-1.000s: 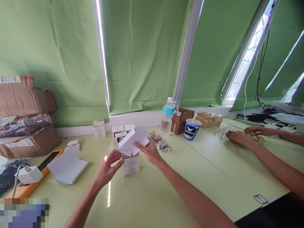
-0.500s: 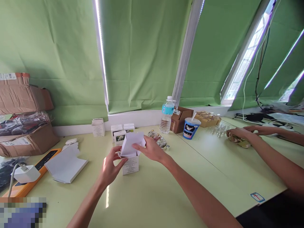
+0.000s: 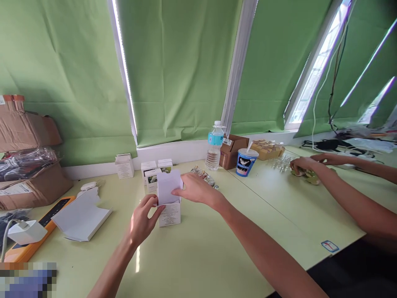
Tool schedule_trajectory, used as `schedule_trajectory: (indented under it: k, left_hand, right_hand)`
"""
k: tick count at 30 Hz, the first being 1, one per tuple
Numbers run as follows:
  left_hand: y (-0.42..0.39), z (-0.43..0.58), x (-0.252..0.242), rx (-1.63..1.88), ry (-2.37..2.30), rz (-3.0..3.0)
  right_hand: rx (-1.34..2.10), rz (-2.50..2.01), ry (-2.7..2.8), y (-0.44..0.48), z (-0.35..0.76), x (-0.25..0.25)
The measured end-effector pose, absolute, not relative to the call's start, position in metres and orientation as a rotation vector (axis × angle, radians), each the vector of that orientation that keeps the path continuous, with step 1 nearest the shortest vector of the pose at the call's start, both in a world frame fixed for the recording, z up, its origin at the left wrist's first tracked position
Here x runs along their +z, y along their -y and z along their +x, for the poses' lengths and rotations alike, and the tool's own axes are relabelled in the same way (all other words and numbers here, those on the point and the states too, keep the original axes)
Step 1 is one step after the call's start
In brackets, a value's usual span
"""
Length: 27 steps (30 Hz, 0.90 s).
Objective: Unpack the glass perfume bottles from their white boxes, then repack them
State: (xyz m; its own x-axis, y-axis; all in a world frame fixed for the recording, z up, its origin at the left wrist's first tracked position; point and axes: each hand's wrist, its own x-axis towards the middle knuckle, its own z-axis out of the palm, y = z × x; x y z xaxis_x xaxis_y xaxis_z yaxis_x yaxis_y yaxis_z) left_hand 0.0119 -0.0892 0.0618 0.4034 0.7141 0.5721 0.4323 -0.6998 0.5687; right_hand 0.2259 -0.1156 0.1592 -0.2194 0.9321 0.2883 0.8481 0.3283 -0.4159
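Observation:
A small white box (image 3: 170,215) with fine print on its front stands upright on the table before me. My left hand (image 3: 144,219) is closed on its upper left edge, with thumb and fingers around the corner. Pinched in my right hand (image 3: 197,188) is a folded white card (image 3: 167,188), upright, its lower end inside the box's open top. Just behind are several white boxes (image 3: 153,182) with plant pictures. Close behind my right hand lies a pile of small glassy pieces (image 3: 203,176), partly covered by the hand.
A water bottle (image 3: 213,153), a blue cup with straw (image 3: 246,163) and a brown carton (image 3: 232,153) stand behind. To the left are a flattened white sheet (image 3: 82,217), an orange power strip (image 3: 40,231) and stacked cartons (image 3: 31,178). At right, a co-worker's hands (image 3: 305,165) handle small items.
The white card has straightened from a leftward tilt to upright over the box. My right hand has shifted slightly with it, and the whole view has moved a little.

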Motion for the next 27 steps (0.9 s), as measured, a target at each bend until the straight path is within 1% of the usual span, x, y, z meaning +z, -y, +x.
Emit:
schedule_trajectory:
  k: [3, 6, 8, 11, 14, 16, 20, 23, 27]
  left_hand:
    - [0.089, 0.011, 0.062, 1.201, -1.012, 2.267]
    - [0.091, 0.011, 0.063, 1.198, -1.081, 2.197]
    - [0.091, 0.011, 0.064, 1.182, -1.138, 2.195]
    - [0.092, 0.013, 0.064, 1.190, -1.216, 2.237]
    - [0.093, 0.015, 0.063, 1.198, -1.270, 2.271]
    - [0.092, 0.015, 0.063, 1.197, -1.299, 2.281]
    - [0.084, 0.013, 0.062, 1.248, -1.366, 2.234]
    - [0.077, 0.011, 0.059, 1.270, -1.387, 2.190]
    - [0.079, 0.012, 0.060, 1.228, -1.463, 2.241]
  right_hand:
    - [0.230, -1.443, 2.092, 0.124, 0.219, 0.164]
    - [0.147, -1.284, 1.962, 0.127, 0.214, 0.159]
    - [0.067, -1.231, 1.947, 0.126, 0.211, 0.148]
    - [-0.039, -1.263, 2.078, 0.130, 0.208, 0.123]
    - [-0.029, -1.273, 2.178, 0.139, 0.210, 0.100]
    - [0.009, -1.291, 2.117, 0.144, 0.221, 0.093]
    - [-0.015, -1.494, 1.908, 0.140, 0.276, 0.092]
    - [-0.114, -1.903, 1.692, 0.128, 0.330, 0.091]
    - [-0.097, -1.996, 1.697, 0.109, 0.370, 0.081]
